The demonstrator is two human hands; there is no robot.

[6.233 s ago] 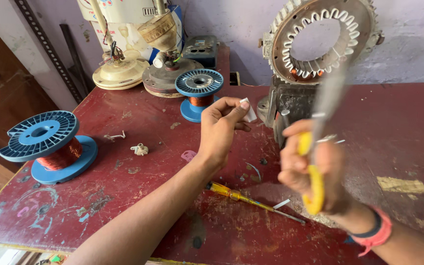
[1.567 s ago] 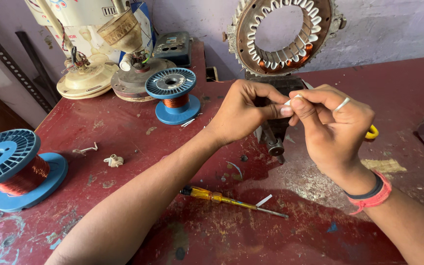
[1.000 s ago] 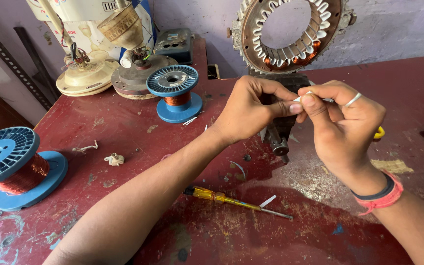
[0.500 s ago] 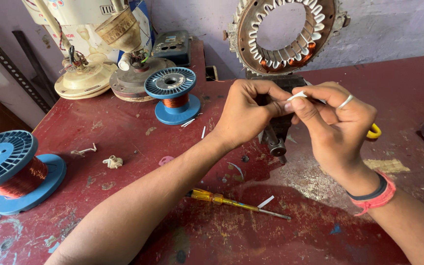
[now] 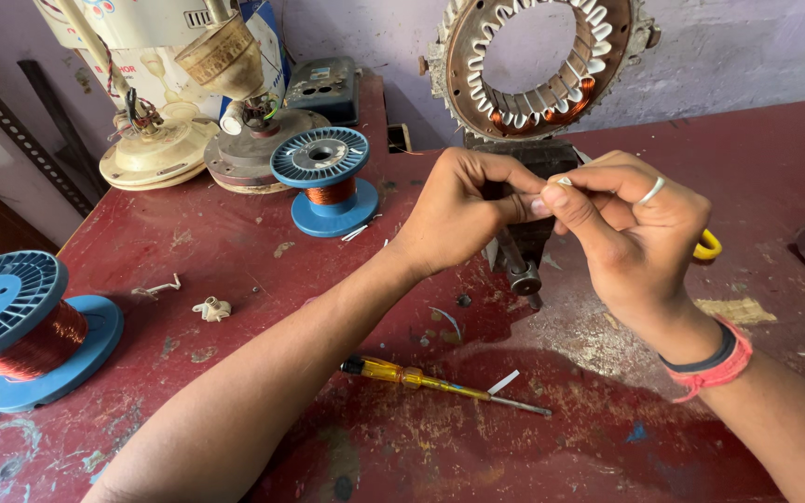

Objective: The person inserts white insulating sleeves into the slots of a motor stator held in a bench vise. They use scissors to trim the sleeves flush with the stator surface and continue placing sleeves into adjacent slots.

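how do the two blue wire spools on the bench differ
The near spool sits at the left edge of the red bench and lies tilted; the far spool stands upright near the fan parts. The near spool looks larger and shows a fatter winding of copper wire; the far spool shows a thinner band. Both have blue plastic flanges and copper-coloured wire, and neither is touched by the hands.

- Your left hand (image 5: 463,210) and right hand (image 5: 631,233) meet fingertip to fingertip above the table (image 5: 235,270), just in front of the vise (image 5: 524,186).
- The motor ring (image 5: 538,56) stands on the vise, against the wall.
- A screwdriver (image 5: 440,384) lies nearer you, below your hands.
- One wire spool (image 5: 323,177) sits left of your hands, another (image 5: 20,326) at the table's far left edge.
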